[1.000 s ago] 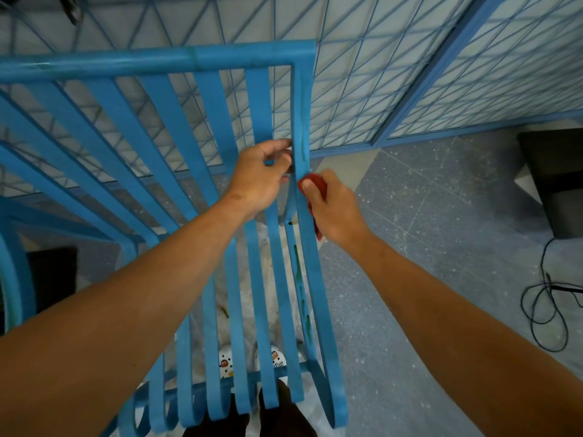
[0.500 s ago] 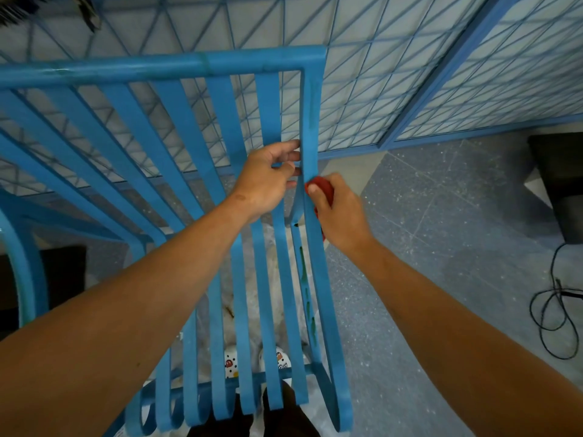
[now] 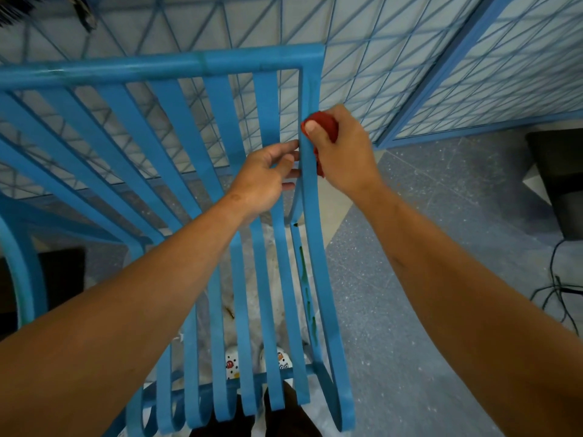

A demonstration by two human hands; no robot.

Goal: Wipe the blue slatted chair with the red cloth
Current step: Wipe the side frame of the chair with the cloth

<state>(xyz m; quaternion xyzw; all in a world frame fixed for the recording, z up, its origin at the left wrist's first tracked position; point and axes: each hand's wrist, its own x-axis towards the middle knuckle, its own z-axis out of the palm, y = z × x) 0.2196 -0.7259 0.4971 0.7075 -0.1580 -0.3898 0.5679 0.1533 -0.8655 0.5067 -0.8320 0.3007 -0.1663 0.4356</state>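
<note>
**Red cloth pressed to the chair's right edge rail**

The red cloth [image 3: 321, 124] sat bunched in the right hand [image 3: 342, 156], whose fingers curled round it while the thumb pressed the fabric against the outer right rail of the blue slatted chair [image 3: 220, 137]. The contact point lay on the backrest, a little below the top right corner of the frame. A strip of the cloth showed again lower down, between the palm and the rail.

The left hand [image 3: 263, 181] was just beside it, on the inner side of the same rail. Its fingers were loosely bent, with the fingertips touching or reaching past the rail's inner edge; whether they truly gripped the rail could not be told. The two hands were close together, with only the rail between them.

The chair filled the left and middle of the view, its slats running from the top bar down and curling under at the front edge. Dark green streaks [image 3: 304, 269] marked the slat next to the right rail, lower on the seat. Through the slats, patterned shoes [image 3: 232, 365] showed on pale sheeting.

Behind the chair stood a blue wire mesh partition [image 3: 410, 58]. To the right, on the speckled grey floor [image 3: 410, 310], lay a black cable [image 3: 558, 291] near a dark box [image 3: 561, 178].
</note>
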